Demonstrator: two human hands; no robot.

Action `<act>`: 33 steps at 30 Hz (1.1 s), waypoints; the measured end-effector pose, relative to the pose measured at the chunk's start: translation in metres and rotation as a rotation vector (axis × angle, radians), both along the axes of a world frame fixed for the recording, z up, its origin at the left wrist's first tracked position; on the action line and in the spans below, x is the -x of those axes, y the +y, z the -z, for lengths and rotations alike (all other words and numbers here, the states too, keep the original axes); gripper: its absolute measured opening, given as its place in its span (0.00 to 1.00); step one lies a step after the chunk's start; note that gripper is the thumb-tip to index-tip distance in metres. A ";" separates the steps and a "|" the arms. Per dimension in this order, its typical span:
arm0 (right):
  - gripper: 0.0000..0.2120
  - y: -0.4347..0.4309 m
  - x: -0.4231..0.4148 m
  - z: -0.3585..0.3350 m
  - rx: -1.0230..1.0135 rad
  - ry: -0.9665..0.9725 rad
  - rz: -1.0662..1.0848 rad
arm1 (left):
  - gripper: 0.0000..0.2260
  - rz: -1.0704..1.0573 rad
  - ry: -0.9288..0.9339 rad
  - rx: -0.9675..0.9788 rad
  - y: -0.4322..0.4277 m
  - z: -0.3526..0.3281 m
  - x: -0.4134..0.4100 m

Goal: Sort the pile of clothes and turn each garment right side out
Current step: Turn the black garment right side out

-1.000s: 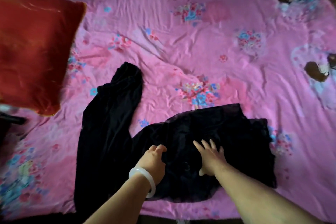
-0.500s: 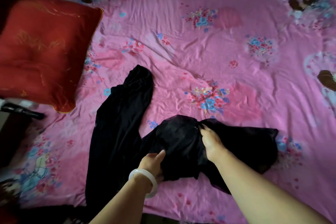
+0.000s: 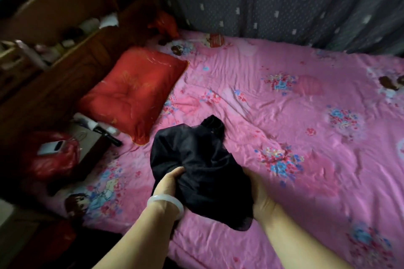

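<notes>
A black garment (image 3: 196,159) is bunched into a loose bundle, lifted above the pink floral bed sheet (image 3: 284,116) near the bed's front left. My left hand (image 3: 167,183), with a white bangle on the wrist, grips the bundle's left side, thumb on top. My right hand (image 3: 260,194) holds the bundle from the right and underneath; its fingers are hidden by the cloth. A sheer hem hangs down between my wrists.
A red pillow (image 3: 131,91) lies at the bed's left edge against a wooden headboard shelf (image 3: 65,50) with small items. A bedside table carries a red bag (image 3: 50,155) and a white device. Dark patterned curtains (image 3: 273,0) hang behind the bed.
The garment lay spread flat on the sheet; both hands have gathered it into a bundle and lifted it. The camera has tilted up, now showing the headboard and curtains.
</notes>
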State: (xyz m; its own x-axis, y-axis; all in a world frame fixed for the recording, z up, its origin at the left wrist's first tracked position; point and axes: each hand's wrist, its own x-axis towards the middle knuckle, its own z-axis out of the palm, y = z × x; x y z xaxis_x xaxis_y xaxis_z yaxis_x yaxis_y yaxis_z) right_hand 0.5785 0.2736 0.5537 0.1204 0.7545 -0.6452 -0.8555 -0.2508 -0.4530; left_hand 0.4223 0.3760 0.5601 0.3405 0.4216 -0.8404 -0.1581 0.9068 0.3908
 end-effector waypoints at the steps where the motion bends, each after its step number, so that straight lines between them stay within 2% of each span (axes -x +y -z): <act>1: 0.07 -0.002 0.002 -0.004 0.047 -0.069 -0.055 | 0.14 0.015 0.042 -0.062 0.002 -0.008 0.009; 3: 0.07 0.003 0.010 -0.012 0.153 -0.264 -0.139 | 0.20 0.038 0.084 -0.296 0.005 -0.030 0.031; 4: 0.09 0.006 0.010 -0.014 0.147 -0.284 -0.147 | 0.24 0.049 0.074 -0.433 0.006 -0.040 0.039; 8: 0.13 0.038 0.030 -0.071 -0.013 -0.194 -0.123 | 0.29 0.248 0.131 -0.944 0.002 -0.080 0.080; 10: 0.20 0.055 0.045 -0.098 -0.088 -0.166 -0.145 | 0.31 0.388 0.232 -1.134 -0.003 -0.091 0.094; 12: 0.28 0.062 0.068 -0.124 -0.142 -0.149 -0.289 | 0.29 0.528 0.376 -1.351 -0.009 -0.099 0.110; 15: 0.22 0.066 0.101 -0.150 -0.180 -0.216 -0.462 | 0.30 0.721 0.710 -1.617 -0.019 -0.112 0.136; 18: 0.20 0.075 0.125 -0.160 -0.191 -0.390 -0.478 | 0.23 0.900 0.840 -1.829 -0.028 -0.116 0.163; 20: 0.13 0.079 0.139 -0.169 -0.185 -0.399 -0.462 | 0.19 0.965 0.913 -1.788 -0.032 -0.119 0.179; 22: 0.08 0.083 0.150 -0.175 -0.181 -0.347 -0.436 | 0.19 0.958 0.909 -1.681 -0.033 -0.123 0.194; 23: 0.07 0.085 0.153 -0.178 -0.175 -0.316 -0.425 | 0.17 0.917 0.848 -1.578 -0.034 -0.126 0.200; 24: 0.09 0.086 0.156 -0.179 -0.169 -0.280 -0.422 | 0.14 0.836 0.739 -1.439 -0.033 -0.129 0.205; 26: 0.12 0.088 0.162 -0.184 -0.187 -0.228 -0.394 | 0.09 0.512 0.459 -1.148 -0.034 -0.138 0.217; 29: 0.15 0.088 0.169 -0.190 -0.251 -0.143 -0.358 | 0.10 0.030 -0.049 -0.709 -0.029 -0.153 0.233; 30: 0.13 0.085 0.172 -0.192 -0.257 -0.106 -0.356 | 0.10 -0.061 -0.143 -0.621 -0.029 -0.159 0.235; 31: 0.11 0.084 0.177 -0.193 -0.253 -0.083 -0.347 | 0.09 -0.095 -0.155 -0.592 -0.032 -0.169 0.237; 33: 0.12 0.081 0.185 -0.191 -0.232 -0.058 -0.353 | 0.10 0.014 0.037 -0.724 -0.034 -0.174 0.233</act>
State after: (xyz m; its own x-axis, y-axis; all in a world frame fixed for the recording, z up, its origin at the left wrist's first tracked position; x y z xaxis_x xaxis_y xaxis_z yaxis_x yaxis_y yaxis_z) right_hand 0.3940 0.3542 0.7448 -0.1399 0.8803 -0.4533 -0.7068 -0.4094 -0.5769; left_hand 0.1890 0.3415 0.7340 0.3270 0.8725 -0.3630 -0.1232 0.4202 0.8990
